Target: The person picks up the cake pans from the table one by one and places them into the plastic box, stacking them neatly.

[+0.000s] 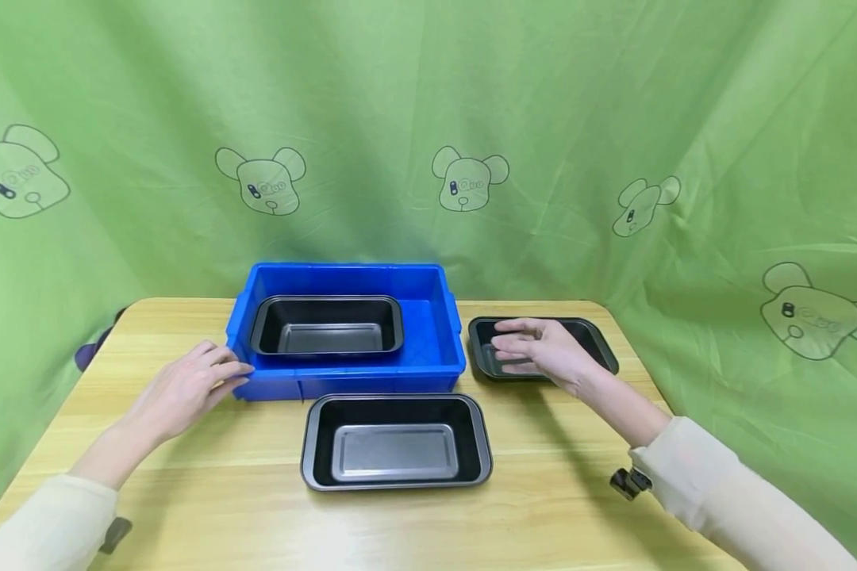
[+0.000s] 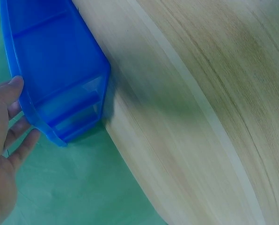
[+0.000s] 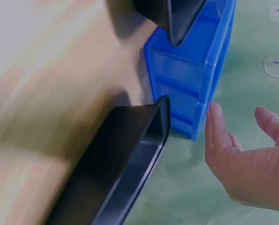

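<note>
My left hand (image 1: 193, 385) rests against the left front corner of a blue plastic bin (image 1: 382, 386). In the left wrist view, the thumb and loosely extended fingers touch the bin's rim (image 2: 28, 110). A dark loaf pan (image 1: 328, 339) sits in the left part of the bin. My right hand (image 1: 543, 349) hovers over a second loaf pan (image 1: 598, 349) on the table, right of the bin. In the right wrist view, that hand's fingers (image 3: 219, 129) are extended with nothing between them and the thumb. A third loaf pan (image 1: 396, 452) lies in front of the bin.
The wooden table (image 1: 257, 507) carries the bin and the two loaf pans outside it. A green curtain (image 1: 371, 95) with bear drawings hangs behind and at both sides. Something dark and purple (image 1: 86, 355) shows past the table's left edge.
</note>
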`<state>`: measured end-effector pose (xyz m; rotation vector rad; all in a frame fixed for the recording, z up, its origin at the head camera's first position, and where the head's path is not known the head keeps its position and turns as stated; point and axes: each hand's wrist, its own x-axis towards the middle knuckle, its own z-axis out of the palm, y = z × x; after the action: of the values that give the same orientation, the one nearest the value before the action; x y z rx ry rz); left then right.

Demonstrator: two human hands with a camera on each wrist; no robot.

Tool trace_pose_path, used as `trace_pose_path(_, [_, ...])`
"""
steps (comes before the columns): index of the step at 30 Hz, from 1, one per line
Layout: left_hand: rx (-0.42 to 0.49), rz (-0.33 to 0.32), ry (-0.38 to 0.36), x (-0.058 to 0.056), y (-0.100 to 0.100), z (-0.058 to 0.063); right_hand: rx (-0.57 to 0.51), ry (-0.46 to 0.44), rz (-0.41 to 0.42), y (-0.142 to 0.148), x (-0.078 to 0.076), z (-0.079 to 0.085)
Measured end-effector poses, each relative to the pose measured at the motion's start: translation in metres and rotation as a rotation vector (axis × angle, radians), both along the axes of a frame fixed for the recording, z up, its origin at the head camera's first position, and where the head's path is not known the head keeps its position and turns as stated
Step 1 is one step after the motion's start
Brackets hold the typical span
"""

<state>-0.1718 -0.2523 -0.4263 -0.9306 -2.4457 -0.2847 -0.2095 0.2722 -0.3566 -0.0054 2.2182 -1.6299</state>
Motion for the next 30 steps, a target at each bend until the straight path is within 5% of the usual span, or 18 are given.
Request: trace_pose_path(30, [-0.001, 0.018, -0.030, 0.001, 0.000, 0.001, -0.051, -0.122, 0.005, -0.011, 0.037, -0.075])
